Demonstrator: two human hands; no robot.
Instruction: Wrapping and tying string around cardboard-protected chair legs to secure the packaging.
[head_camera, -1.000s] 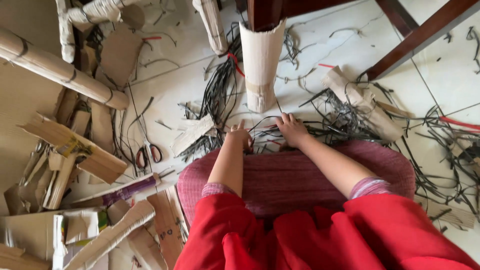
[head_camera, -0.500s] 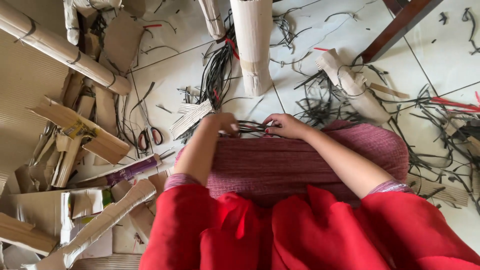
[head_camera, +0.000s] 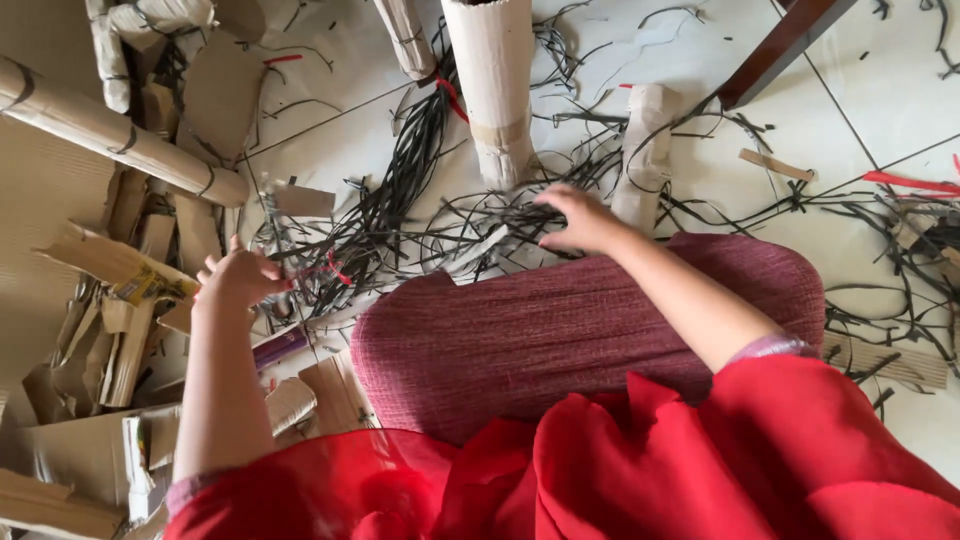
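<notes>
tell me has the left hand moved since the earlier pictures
Yes. The left hand has swung out to the person's left, away from the upright cardboard tube, toward the cardboard scraps.

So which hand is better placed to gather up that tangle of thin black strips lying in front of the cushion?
Probably the right hand: it already rests on the tangle of thin black strips beyond the dark red woven cushion. The left hand is off to the side, near the flattened brown cardboard scraps.
</notes>
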